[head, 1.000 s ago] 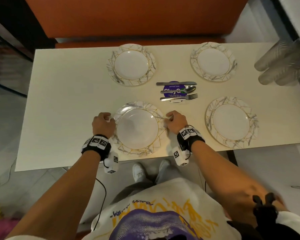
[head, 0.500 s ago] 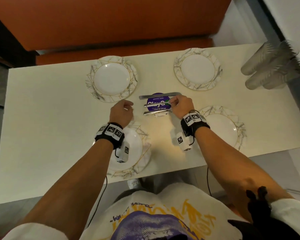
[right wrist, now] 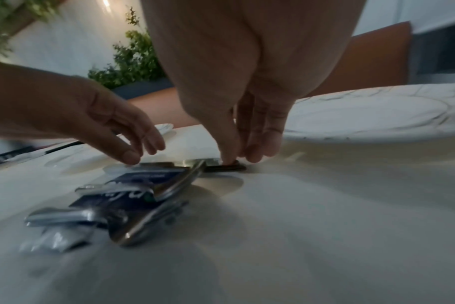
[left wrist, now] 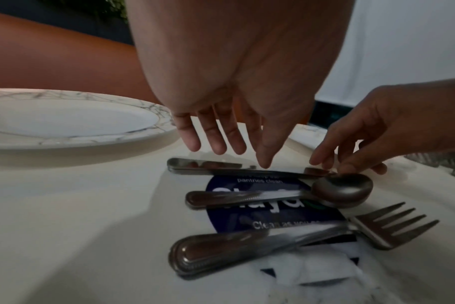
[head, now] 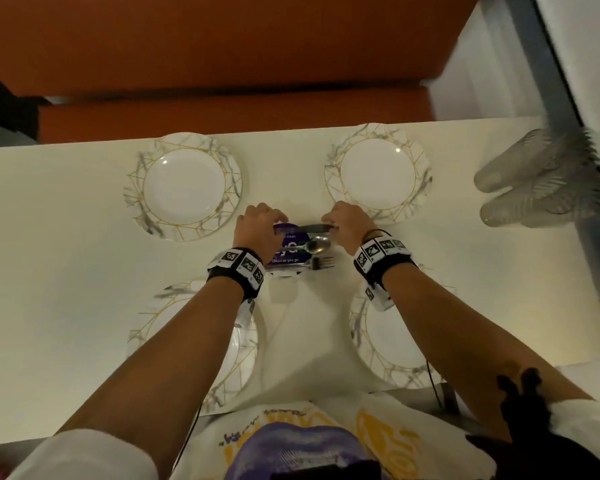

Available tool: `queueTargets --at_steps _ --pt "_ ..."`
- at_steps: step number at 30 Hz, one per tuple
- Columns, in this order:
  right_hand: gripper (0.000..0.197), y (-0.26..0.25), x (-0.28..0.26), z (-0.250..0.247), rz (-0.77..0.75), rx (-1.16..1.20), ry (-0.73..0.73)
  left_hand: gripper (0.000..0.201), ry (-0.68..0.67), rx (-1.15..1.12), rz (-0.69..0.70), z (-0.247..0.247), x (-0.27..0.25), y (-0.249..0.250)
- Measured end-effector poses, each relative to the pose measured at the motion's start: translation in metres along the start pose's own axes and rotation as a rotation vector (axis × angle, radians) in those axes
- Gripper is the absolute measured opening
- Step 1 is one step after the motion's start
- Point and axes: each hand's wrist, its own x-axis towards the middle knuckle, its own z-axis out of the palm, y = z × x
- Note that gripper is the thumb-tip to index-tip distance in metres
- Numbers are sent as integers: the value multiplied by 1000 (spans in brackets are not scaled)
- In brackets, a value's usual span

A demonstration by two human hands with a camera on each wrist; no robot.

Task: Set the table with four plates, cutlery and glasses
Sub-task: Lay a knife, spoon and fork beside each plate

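Four marble-rimmed white plates lie on the table: far left plate (head: 184, 187), far right plate (head: 378, 173), near left plate (head: 222, 368) and near right plate (head: 388, 344), the near two partly under my arms. Between them a knife (left wrist: 216, 169), a spoon (left wrist: 273, 195) and a fork (left wrist: 299, 240) lie side by side on a purple label (head: 290, 252). My left hand (left wrist: 237, 152) reaches down with straight fingers, one fingertip touching the knife's handle. My right hand (right wrist: 244, 158) pinches the knife's other end against the table.
A bundle of clear plastic cups (head: 541, 181) lies on its side at the table's far right. An orange bench (head: 222, 109) runs along the far edge. The left part of the table (head: 49, 237) is bare.
Both hands left the rim of the near left plate and moved forward to the cutlery. Half a second ago they were at the spoon; now they are at the knife.
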Motion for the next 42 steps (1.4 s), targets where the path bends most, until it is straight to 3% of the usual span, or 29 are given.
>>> queueTargets --at_steps 3,11,19,29,34,38,40,42 --pt "18 5 1 6 -52 -11 -3 24 -38 45 4 5 4 3" --pt "17 12 7 16 -89 51 24 14 -66 48 39 10 11 0" --pt "17 8 18 18 -51 -64 -68 16 -189 69 82 8 17 1" --pt "14 7 18 6 -46 136 22 12 -213 -33 68 -1 14 0" --pt "19 -8 24 -23 -109 315 269 9 -52 -248 -34 -24 12 0" --pt "43 -33 26 -44 -5 568 456 9 54 -498 -208 -40 0 1" --pt "45 -46 23 -42 95 703 472 10 92 -699 -309 -44 -12 3" --pt "38 -60 17 -32 166 778 350 13 131 -854 -381 -45 -26 6"
